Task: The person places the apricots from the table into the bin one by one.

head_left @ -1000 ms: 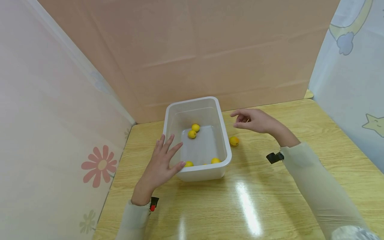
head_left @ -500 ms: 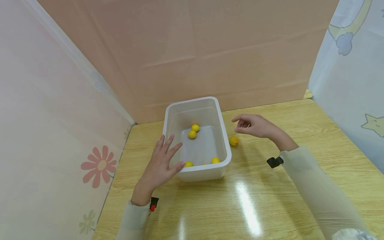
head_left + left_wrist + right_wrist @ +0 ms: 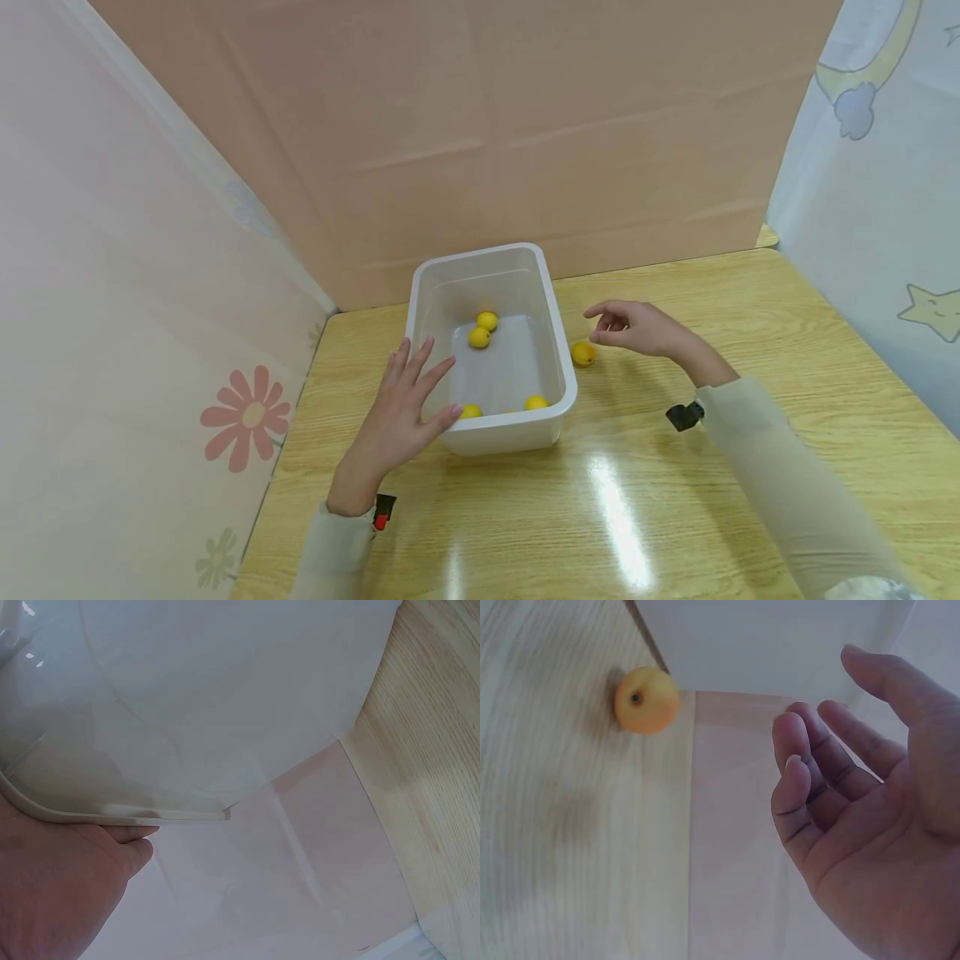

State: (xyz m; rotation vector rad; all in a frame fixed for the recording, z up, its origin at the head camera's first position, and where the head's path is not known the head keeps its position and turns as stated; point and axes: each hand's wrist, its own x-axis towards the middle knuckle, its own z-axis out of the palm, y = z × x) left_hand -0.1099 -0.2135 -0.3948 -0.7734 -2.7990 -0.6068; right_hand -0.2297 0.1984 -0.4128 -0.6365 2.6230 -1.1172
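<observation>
A white plastic bin (image 3: pixel 513 358) stands on the table with several small yellow fruits inside, two of them touching near its far end (image 3: pixel 480 337). My left hand (image 3: pixel 401 408) lies over the bin's near left corner, fingers spread and thumb at the front rim. Just right of the bin, a round yellow fruit with an orange blush and a dark dimple (image 3: pixel 646 700) rests on the wood. My right hand (image 3: pixel 637 328) hovers beside and above that fruit, apart from it. Its fingers are loosely bent with nothing between them, as the right wrist view shows.
The wooden table (image 3: pixel 675 483) extends to the front and right of the bin. A pinkish-brown sheet (image 3: pixel 480 150) hangs close behind the bin. Patterned sheets stand at the left (image 3: pixel 150 292) and right (image 3: pixel 885 233).
My right hand has come down and a little toward me, nearer the loose fruit. My left hand and the bin have stayed where they were.
</observation>
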